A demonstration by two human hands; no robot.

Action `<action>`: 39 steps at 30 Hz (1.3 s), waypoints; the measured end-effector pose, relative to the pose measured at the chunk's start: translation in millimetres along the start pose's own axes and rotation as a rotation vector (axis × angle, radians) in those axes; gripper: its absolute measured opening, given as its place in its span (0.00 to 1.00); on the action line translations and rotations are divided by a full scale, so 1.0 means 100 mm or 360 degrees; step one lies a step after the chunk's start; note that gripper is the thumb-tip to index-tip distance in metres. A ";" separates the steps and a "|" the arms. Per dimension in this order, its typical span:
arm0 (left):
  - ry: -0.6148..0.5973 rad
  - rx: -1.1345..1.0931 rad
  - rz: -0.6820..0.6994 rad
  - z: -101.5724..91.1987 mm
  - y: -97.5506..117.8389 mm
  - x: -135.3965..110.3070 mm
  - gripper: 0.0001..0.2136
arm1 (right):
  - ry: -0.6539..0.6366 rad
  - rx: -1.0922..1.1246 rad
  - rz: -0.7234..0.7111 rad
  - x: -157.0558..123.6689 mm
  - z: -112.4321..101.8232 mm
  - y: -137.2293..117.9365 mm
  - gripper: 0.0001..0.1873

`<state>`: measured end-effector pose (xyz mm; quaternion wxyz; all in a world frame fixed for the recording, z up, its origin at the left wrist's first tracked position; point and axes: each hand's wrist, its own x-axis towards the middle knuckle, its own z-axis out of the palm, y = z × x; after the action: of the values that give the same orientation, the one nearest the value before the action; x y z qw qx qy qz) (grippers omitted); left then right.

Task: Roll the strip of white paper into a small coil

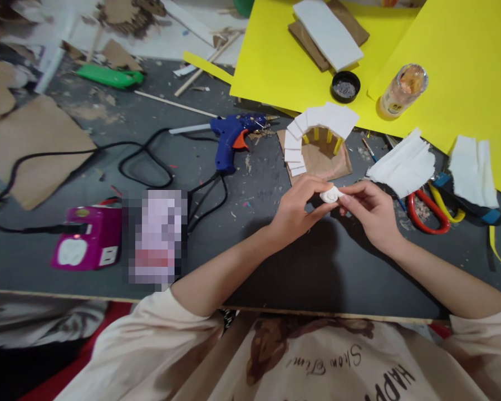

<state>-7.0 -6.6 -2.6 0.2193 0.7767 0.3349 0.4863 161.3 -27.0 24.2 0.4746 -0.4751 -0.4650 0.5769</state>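
Between my two hands, above the dark table [292, 267], is a small rolled-up piece of white tissue [330, 194] with a spiral fold facing up. My left hand [297, 205] pinches it from the left with thumb and fingers. On its other side, my right hand [372, 210] grips the edge with thumb and fingertips. Just beyond my hands stands a small curved staircase model [293, 143] of white steps and yellow posts on a brown cardboard base [324, 159]. Folded white tissue [404, 162] lies right of the model, and another folded tissue [474, 170] sits farther right.
A blue glue gun [227, 142] lies left of the model, its black cord running to a magenta power box [89, 238]. Red-handled scissors [428, 214] rest at right. An open jar [403, 92] and black lid [345, 87] stand on yellow sheets [271, 55]. Cardboard scraps [37, 145] lie left.
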 end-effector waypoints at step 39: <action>-0.0182 0.0250 -0.0085 0.00 0.11 0.02 0.07 | 0.0037 -0.0515 -0.0409 -0.08 0.00 0.16 0.05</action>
<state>-2.9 -12.5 5.3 0.1893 0.8088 0.3795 0.4074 160.7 -36.4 8.8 0.4671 -0.4885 -0.6029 0.4239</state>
